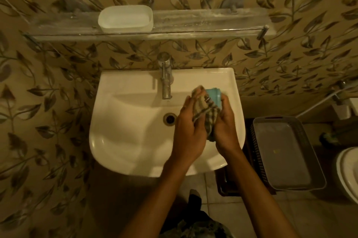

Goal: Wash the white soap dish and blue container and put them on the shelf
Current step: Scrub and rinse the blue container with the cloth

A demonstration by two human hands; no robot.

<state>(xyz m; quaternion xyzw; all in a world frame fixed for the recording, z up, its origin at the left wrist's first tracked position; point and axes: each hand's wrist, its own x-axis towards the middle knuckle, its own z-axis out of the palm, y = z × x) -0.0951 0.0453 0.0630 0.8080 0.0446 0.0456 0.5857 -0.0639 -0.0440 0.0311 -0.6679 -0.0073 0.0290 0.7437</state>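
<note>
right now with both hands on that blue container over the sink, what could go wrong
1. The blue container is held through a checked cloth by the left hand and right hand; if wet, it could slip into the sink.
2. The white soap dish overhangs the front edge of the narrow shelf; placing the container beside it might knock it off.

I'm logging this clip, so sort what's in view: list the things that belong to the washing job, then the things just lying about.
Part of the job:
white soap dish, on the shelf
blue container, held in both hands
checked cloth
sink
tap

Just lying about:
grey basket on the floor
toilet, partly visible
</note>
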